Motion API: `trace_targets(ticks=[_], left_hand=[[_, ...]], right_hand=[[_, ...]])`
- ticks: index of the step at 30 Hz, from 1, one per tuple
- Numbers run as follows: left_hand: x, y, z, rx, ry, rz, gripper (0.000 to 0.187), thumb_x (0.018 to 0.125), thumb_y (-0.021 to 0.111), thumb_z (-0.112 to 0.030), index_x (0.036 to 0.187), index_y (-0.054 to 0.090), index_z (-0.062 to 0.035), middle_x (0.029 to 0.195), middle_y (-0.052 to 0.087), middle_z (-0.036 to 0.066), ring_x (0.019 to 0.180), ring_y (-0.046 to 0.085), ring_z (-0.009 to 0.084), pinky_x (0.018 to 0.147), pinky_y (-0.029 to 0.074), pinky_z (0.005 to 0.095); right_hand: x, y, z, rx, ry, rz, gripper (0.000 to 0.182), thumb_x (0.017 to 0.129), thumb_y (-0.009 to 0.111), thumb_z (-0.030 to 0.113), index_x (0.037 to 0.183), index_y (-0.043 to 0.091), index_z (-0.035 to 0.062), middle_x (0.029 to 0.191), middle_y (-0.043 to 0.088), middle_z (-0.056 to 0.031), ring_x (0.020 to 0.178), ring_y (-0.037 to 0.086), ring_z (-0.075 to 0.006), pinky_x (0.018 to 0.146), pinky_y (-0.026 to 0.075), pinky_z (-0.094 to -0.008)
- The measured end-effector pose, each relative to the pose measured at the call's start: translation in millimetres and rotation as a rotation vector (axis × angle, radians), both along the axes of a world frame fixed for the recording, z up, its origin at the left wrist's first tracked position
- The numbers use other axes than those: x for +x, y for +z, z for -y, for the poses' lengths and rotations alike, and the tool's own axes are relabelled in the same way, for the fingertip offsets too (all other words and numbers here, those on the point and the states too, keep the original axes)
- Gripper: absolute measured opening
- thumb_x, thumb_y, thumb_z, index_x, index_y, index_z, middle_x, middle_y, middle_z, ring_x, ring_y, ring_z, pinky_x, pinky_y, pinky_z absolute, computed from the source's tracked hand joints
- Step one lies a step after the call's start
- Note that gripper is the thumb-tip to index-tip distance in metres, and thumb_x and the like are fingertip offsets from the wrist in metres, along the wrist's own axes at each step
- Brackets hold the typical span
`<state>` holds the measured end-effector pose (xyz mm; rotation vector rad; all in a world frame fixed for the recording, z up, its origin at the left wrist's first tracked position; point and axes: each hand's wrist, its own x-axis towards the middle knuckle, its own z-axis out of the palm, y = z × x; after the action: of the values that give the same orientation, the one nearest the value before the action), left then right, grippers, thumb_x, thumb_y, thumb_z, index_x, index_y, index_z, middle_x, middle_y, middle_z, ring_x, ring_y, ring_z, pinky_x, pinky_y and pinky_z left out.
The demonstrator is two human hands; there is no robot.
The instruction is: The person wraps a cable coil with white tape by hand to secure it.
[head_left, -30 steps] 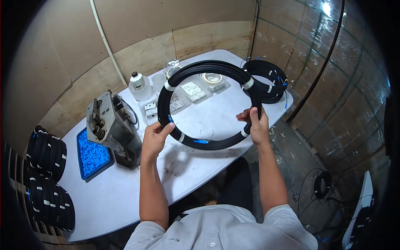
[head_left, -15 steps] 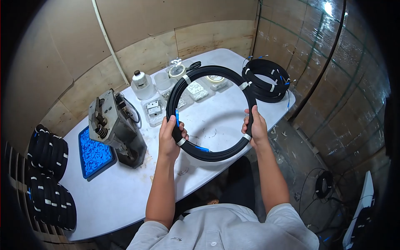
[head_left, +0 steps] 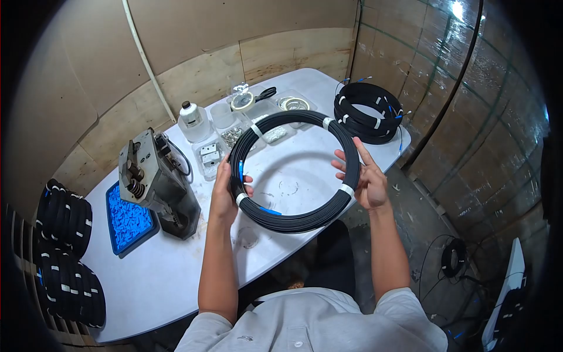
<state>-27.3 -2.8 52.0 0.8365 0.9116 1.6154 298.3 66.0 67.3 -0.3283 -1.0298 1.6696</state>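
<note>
A coil of black cable (head_left: 299,224), bound with white bands, is raised over the table and tilted. My left hand (head_left: 226,190) grips its left side, thumb outside and fingertips showing inside the ring. On the coil's right side, my right hand (head_left: 366,179) is spread, with its fingers apart and the cable between thumb and fingers; the palm shows. Two blue connectors lie against the coil, one (head_left: 241,171) near my left fingers and the other (head_left: 270,211) at the lower left.
On the white table (head_left: 158,293) stand a metal press (head_left: 158,182), a blue tray of blue parts (head_left: 129,220), a bottle (head_left: 189,112), clear containers (head_left: 209,161) and stacked black coils (head_left: 368,114). More coils (head_left: 70,284) sit at the left edge; another (head_left: 454,258) lies on the floor.
The coil has moved slightly down and left in view and turned a little. My right hand's fingers have loosened and spread. The whole view has shifted slightly.
</note>
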Motion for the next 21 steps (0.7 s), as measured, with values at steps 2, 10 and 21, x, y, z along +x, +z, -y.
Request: trace_targets(ticks=[2, 10, 21], left_hand=[[-12.0, 1.6, 2.6, -0.044, -0.002, -0.034, 0.063, 0.105, 0.033, -0.054, 0.149, 0.04, -0.0099, 0.09, 0.066, 0.01, 0.067, 0.066, 0.0169, 0.057, 0.054, 0.0284], [-28.8, 18.2, 15.2, 0.151, -0.144, -0.37, 0.044, 0.098, 0.062, -0.039, 0.117, 0.06, 0.0008, 0.085, 0.066, 0.005, 0.07, 0.06, 0.0114, 0.065, 0.05, 0.0248], [15.4, -9.3, -1.8, 0.088, 0.315, -0.237, 0.034, 0.091, 0.075, -0.028, 0.102, 0.055, -0.0021, 0.084, 0.059, 0.003, 0.072, 0.057, 0.0108, 0.071, 0.053, 0.0273]], right_hand=[[5.1, -2.6, -5.1, 0.088, -0.062, 0.182, 0.074, 0.092, 0.052, 0.003, 0.158, 0.018, 0.0052, 0.139, 0.053, -0.0278, 0.111, 0.065, -0.0329, 0.094, 0.055, -0.0385], [13.3, -9.5, -38.7, 0.687, -0.708, 0.821, 0.046, 0.088, 0.079, 0.025, 0.125, 0.06, 0.0054, 0.088, 0.053, 0.0031, 0.08, 0.048, -0.009, 0.076, 0.042, -0.0231], [-28.5, 13.4, -7.3, -0.083, -0.251, 0.253, 0.041, 0.1, 0.049, 0.052, 0.114, 0.041, 0.0136, 0.074, 0.049, -0.0022, 0.055, 0.048, -0.0107, 0.055, 0.047, -0.0293]])
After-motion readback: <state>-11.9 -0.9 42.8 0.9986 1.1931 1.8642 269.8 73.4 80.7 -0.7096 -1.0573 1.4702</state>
